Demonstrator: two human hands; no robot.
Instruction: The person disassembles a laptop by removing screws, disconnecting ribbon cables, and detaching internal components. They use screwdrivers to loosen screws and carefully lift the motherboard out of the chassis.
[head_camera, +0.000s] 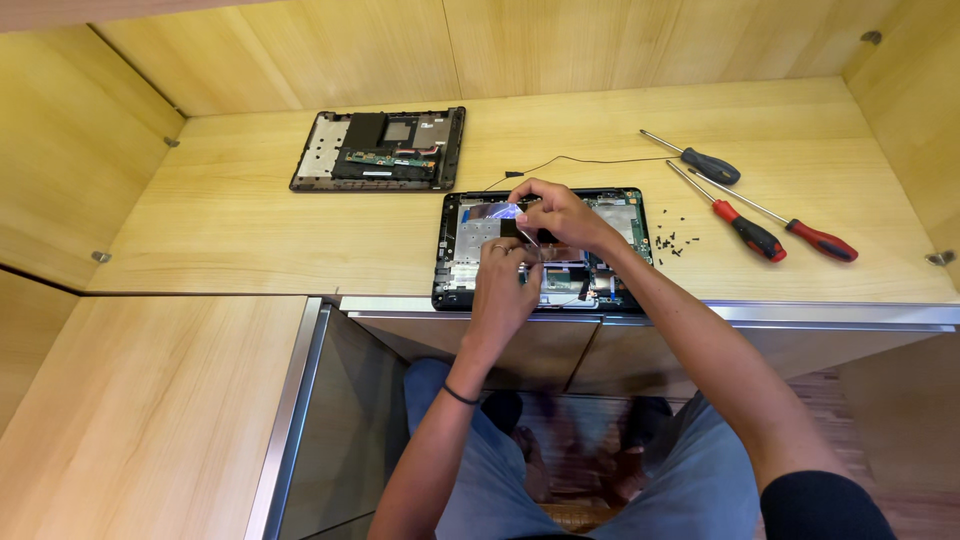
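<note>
Both hands working mid-teardown over opened laptop base at worktop's front edge: right hand pinching silvery film, left hand bracing, fingers curled; next, peeling gently.

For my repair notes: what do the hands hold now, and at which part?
The right hand pinches a thin shiny strip at its right end, above the open laptop base. The left hand rests on the base; whether it holds anything cannot be told.
</note>
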